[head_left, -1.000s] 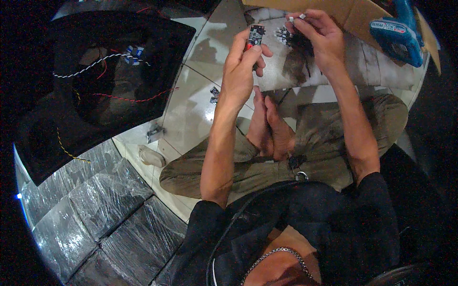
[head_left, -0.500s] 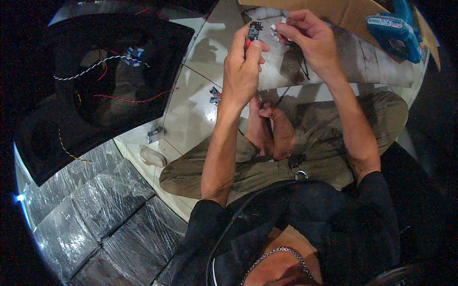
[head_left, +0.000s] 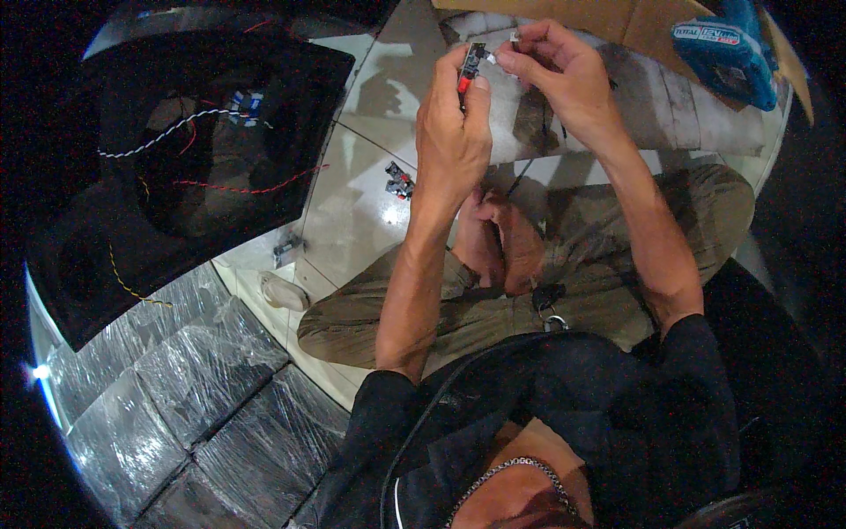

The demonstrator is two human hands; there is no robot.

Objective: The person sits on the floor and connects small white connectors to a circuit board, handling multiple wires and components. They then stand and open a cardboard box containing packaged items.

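Between the thumb and fingers of my left hand (head_left: 454, 115) is a small circuit board (head_left: 474, 63), dark with a red part near its lower end. My right hand (head_left: 564, 75) pinches a small white plug connector (head_left: 492, 58), held close to the board's right side. Whether plug and board touch I cannot tell. Another small light piece (head_left: 515, 40) shows at my right fingertips. A dark cable hangs below the right hand, partly hidden. On the tiles left of my left wrist lie more small boards with red parts (head_left: 399, 180).
A large black panel (head_left: 264, 203) with loose twisted wires (head_left: 167, 141) lies at the left. Below it are plastic-wrapped blocks (head_left: 220, 379). A blue battery-type tool (head_left: 727, 62) stands at the far right beside cardboard (head_left: 617, 22). My crossed legs (head_left: 617, 220) fill the middle.
My right hand has moved slightly left, bringing the white connector nearer the board. The board in my left hand has tilted and shifted a little to the right.
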